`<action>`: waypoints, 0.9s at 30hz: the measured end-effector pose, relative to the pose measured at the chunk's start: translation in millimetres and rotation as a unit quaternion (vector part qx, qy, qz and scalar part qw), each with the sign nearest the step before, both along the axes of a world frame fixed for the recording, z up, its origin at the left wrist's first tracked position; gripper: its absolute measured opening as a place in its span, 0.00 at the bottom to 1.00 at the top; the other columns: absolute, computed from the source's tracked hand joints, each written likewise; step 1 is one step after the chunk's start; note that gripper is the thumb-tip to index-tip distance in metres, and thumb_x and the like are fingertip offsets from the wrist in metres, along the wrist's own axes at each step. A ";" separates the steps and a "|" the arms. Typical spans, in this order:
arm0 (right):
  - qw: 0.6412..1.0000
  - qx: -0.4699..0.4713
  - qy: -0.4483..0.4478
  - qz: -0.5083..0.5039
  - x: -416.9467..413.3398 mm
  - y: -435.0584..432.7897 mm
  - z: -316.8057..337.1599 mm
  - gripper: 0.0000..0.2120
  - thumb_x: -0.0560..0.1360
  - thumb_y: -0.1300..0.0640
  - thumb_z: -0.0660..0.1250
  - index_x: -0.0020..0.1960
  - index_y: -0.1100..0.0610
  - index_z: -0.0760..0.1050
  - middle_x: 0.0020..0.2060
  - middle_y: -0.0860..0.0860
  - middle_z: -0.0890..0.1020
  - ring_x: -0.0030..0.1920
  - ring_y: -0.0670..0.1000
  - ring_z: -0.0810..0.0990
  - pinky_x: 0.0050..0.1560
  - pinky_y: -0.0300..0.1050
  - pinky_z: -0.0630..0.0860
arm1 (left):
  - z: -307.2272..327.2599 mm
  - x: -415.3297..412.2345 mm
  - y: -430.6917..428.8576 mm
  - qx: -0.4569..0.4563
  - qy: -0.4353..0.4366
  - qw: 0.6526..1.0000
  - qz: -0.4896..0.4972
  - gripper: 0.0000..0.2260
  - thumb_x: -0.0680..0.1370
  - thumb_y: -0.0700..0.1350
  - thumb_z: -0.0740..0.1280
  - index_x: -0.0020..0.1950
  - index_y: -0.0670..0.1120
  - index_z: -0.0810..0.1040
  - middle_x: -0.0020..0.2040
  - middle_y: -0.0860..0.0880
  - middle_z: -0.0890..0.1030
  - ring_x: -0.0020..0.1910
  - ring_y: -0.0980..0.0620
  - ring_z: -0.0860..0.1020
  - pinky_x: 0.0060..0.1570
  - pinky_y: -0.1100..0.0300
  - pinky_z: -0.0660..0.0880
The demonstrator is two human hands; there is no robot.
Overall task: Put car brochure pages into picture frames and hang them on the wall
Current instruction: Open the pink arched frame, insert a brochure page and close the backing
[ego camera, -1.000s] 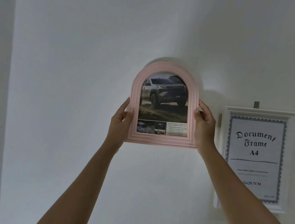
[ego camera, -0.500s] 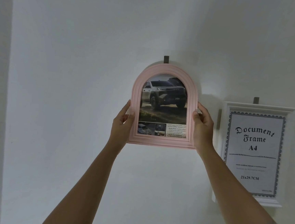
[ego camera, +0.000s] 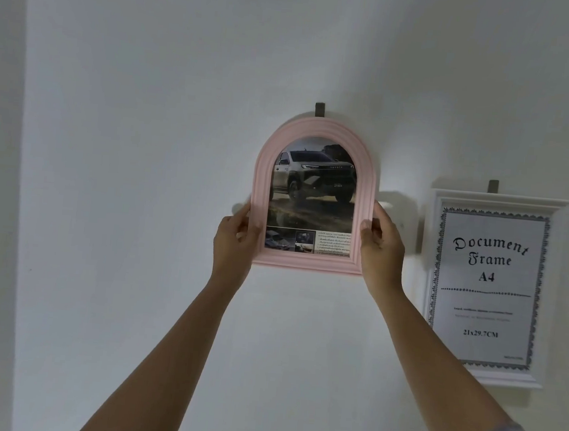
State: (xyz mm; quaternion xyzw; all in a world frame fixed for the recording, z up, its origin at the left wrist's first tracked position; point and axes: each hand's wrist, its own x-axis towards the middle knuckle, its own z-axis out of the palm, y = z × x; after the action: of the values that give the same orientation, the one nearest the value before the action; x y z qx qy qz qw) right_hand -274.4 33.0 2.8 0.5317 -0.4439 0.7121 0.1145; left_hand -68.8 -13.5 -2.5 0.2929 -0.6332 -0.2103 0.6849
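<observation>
In the head view, the pink arched frame point(ego camera: 261, 186), with the car brochure page point(ego camera: 312, 197) inside, lay against the wall point(ego camera: 142, 168), its arch top just under a dark hook point(ego camera: 320, 109). A second earlier the frame had covered that hook. It had since dropped a little, which suggested its hanger had caught. The left hand point(ego camera: 234, 242) and right hand point(ego camera: 381, 251) each gripped a lower side edge, thumbs over the front. A white document frame point(ego camera: 497, 201) hung well to the right, holding only its stock insert.
</observation>
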 end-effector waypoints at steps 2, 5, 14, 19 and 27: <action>1.000 -0.007 -0.003 -0.024 -0.3 0.3 -1.6 0.18 0.78 0.62 0.60 0.68 0.60 0.68 0.55 0.60 0.75 0.52 0.54 0.77 0.56 0.35 0.71 | -4.0 -4.4 0.5 0.005 0.016 1.000 -0.001 0.18 0.78 0.42 0.62 0.68 0.47 0.70 0.56 0.47 0.71 0.50 0.53 0.74 0.46 0.68 0.76; 0.999 -0.017 0.000 -0.044 -0.4 0.7 -4.5 0.18 0.76 0.65 0.63 0.66 0.61 0.70 0.52 0.60 0.73 0.45 0.51 0.76 0.50 0.23 0.68 | -9.2 -9.4 0.8 0.008 0.031 0.999 -0.006 0.19 0.77 0.40 0.64 0.68 0.46 0.69 0.59 0.46 0.69 0.53 0.51 0.73 0.51 0.64 0.74; 0.999 0.012 -0.007 -0.039 -2.8 5.9 -13.4 0.16 0.73 0.69 0.64 0.60 0.61 0.72 0.52 0.60 0.73 0.45 0.50 0.75 0.51 0.39 0.76 | -22.4 -9.5 0.3 -0.013 0.020 0.999 0.021 0.19 0.76 0.40 0.66 0.67 0.45 0.69 0.60 0.43 0.71 0.56 0.49 0.74 0.57 0.57 0.75; 0.999 0.008 -0.009 -0.048 -2.4 8.5 -14.0 0.15 0.72 0.71 0.65 0.58 0.63 0.72 0.50 0.61 0.75 0.44 0.50 0.75 0.41 0.20 0.69 | -22.8 -6.1 3.5 -0.029 0.016 0.999 0.029 0.18 0.77 0.39 0.66 0.66 0.43 0.69 0.60 0.42 0.71 0.54 0.52 0.73 0.54 0.61 0.74; 0.998 0.007 -0.007 -0.065 1.7 9.0 -17.7 0.15 0.71 0.71 0.66 0.56 0.64 0.73 0.50 0.61 0.76 0.44 0.49 0.75 0.39 0.20 0.68 | -27.2 0.1 6.0 -0.035 0.005 0.999 0.031 0.18 0.76 0.38 0.66 0.66 0.42 0.69 0.58 0.42 0.71 0.52 0.53 0.73 0.51 0.65 0.72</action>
State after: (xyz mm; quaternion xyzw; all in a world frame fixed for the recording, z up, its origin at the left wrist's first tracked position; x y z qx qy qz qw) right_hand -272.6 42.0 -14.9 0.4973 -0.4830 0.7041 0.1539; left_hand -68.7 -7.5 -29.8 0.2868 -0.6273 -0.1682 0.7042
